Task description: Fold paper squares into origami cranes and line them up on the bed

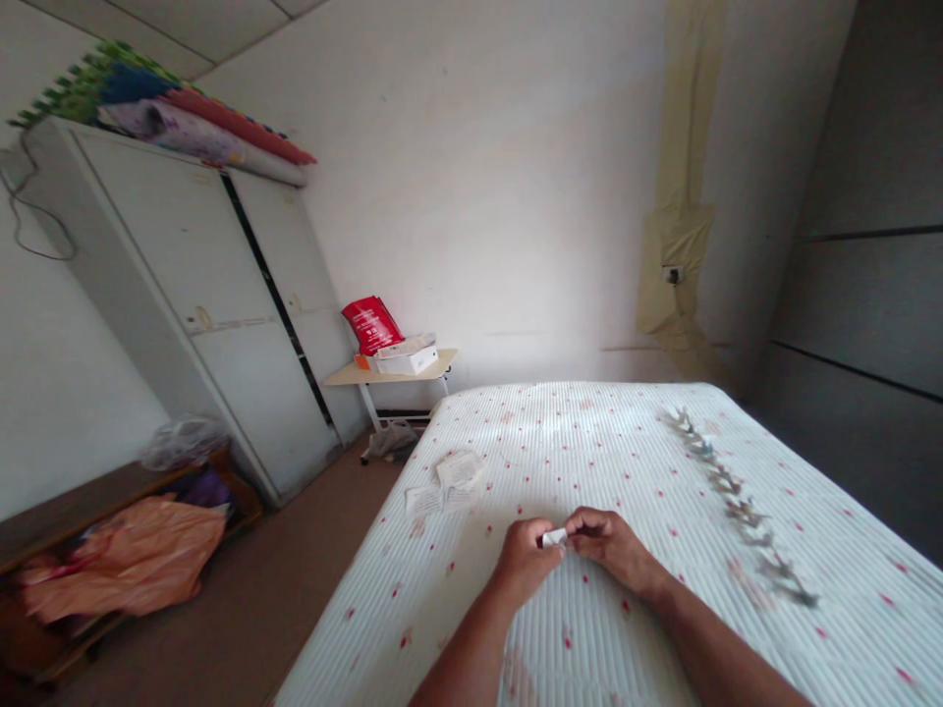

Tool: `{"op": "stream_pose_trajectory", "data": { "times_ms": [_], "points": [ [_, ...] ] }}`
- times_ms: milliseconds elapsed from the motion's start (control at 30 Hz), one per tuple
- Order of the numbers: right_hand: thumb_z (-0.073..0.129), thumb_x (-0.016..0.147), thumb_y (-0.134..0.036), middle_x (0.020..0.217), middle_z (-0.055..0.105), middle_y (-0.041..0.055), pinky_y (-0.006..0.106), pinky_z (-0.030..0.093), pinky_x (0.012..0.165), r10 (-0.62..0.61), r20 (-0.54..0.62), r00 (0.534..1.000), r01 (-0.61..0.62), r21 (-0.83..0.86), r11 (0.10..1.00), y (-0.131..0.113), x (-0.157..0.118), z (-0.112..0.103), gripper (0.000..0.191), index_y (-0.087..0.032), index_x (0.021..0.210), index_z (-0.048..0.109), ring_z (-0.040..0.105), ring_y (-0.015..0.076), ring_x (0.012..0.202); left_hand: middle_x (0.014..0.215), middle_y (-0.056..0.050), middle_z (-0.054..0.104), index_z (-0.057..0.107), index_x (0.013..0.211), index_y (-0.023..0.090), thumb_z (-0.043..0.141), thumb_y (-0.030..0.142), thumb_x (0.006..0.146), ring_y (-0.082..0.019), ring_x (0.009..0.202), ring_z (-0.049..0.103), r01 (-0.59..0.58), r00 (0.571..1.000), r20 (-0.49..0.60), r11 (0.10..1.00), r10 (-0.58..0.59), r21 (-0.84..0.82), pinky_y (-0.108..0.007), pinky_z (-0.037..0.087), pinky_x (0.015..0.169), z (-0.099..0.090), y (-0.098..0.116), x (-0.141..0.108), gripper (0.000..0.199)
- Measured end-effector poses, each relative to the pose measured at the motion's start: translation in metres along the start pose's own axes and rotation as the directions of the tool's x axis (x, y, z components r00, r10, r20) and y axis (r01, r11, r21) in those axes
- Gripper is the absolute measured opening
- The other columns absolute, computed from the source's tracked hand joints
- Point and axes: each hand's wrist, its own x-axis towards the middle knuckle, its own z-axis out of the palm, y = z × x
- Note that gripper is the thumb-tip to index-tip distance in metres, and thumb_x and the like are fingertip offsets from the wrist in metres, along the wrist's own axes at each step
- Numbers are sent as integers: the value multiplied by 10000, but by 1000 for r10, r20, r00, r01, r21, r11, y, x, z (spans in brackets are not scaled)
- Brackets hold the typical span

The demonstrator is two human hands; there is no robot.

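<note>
Over the middle of the bed, my left hand (526,560) is closed with thumb and fingers around a small white folded piece of paper (554,538). My right hand (615,550) is also closed, its fingertips pinching the right end of the same paper. Loose sheets of printed paper (461,473) lie on the bed beyond my left hand. To the right of my hands stretches a row of small pointed figures (729,481) that look like folded paper cranes; they are blurred.
The bed (537,422) has a white ribbed cover with red dots. Past its far left corner stands a small table (346,374) with a red bag (372,324) and a white box (409,361). A grey cabinet (169,265) and an orange cloth-like heap (133,560) are left.
</note>
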Motion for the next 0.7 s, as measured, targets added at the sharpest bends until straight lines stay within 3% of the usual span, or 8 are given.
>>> {"op": "stream_pose_trajectory", "data": {
  "times_ms": [300, 700],
  "points": [
    [655, 669, -383, 576, 475, -48, 215, 280, 515, 4, 20, 1000, -5, 15, 1000, 8, 2, 2, 244, -157, 667, 563, 375, 73, 533, 521, 67, 320, 463, 579, 153, 487, 186, 605, -67, 511, 294, 1, 998, 60, 999, 1, -34, -200, 172, 462, -1, -1, -1, 49],
    [651, 650, -389, 641, 536, -21, 235, 348, 571, 28, 53, 998, -29, 24, 999, -9, -2, -1, 241, -167, 728, 598, 443, 104, 593, 537, 52, 405, 577, 645, 123, 509, 200, 578, -77, 528, 343, 61, 998, 34, 995, -58, -76, -198, 215, 478, -3, 8, 0, 122]
  ]
}}
